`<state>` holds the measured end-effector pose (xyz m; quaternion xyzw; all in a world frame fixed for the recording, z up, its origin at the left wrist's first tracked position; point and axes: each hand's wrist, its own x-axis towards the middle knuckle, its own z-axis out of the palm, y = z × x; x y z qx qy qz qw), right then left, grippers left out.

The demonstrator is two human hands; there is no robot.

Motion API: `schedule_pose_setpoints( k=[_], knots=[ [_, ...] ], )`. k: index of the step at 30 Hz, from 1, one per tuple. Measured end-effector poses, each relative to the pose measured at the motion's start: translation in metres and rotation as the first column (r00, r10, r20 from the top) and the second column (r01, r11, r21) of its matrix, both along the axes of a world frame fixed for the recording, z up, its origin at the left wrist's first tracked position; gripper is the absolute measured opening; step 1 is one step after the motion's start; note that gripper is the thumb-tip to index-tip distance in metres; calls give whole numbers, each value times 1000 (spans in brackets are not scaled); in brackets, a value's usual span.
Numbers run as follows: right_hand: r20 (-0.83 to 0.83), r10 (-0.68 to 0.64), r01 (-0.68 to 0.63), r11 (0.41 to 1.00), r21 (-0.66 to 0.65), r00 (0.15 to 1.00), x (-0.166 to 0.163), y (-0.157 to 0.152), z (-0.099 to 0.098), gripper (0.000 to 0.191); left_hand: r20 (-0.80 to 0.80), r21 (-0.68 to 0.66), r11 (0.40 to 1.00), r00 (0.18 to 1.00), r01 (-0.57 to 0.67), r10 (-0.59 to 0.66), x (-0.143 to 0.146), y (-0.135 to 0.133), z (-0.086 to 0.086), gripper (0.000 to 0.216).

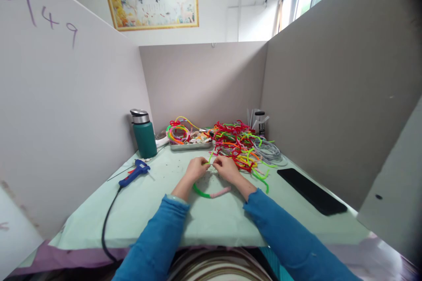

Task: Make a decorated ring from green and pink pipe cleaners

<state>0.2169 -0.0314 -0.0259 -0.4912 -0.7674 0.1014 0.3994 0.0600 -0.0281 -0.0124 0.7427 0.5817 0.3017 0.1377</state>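
Near the middle of the table my left hand [198,168] and my right hand [224,168] come close together, fingertips pinched. Between them is a lime-green pipe cleaner [211,156], its free end sticking up. Both hands appear to grip it, though the fingers hide most of it. Below my hands curves a hoop wrapped in green and pink pipe cleaner [211,195]; its upper parts run under my hands and wrists, so I cannot tell how it joins the piece in my fingers.
Behind my hands lie a heap of colourful pipe cleaners [235,138], coiled grey wire [268,151] and a metal tray [191,146] with small pieces and wrapped rings [178,135]. A blue glue gun [135,172] and green bottle [144,136] are left; a black phone-like slab [311,191] right. Partitions enclose the table.
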Motion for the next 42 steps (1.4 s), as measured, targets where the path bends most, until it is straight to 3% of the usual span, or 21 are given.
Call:
schedule_pose_setpoints(
  k=[7,19,32,42],
  knots=[
    [-123,25,-24,1000,9,992,-1,-1,2,18,-6,37,990,991,135,-135,2,4,-6,23],
    [-34,-101,103,994,49,994,2,-2,2,28,-83,9,985,982,172,-171,3,3,-7,26],
    [57,51,-59,986,158,997,2,-9,5,15,-73,26,996,994,88,-86,0,3,-2,24],
    [160,108,-146,956,253,981,5,-9,2,10,64,-22,997,995,76,-75,-4,3,1,28]
  ],
)
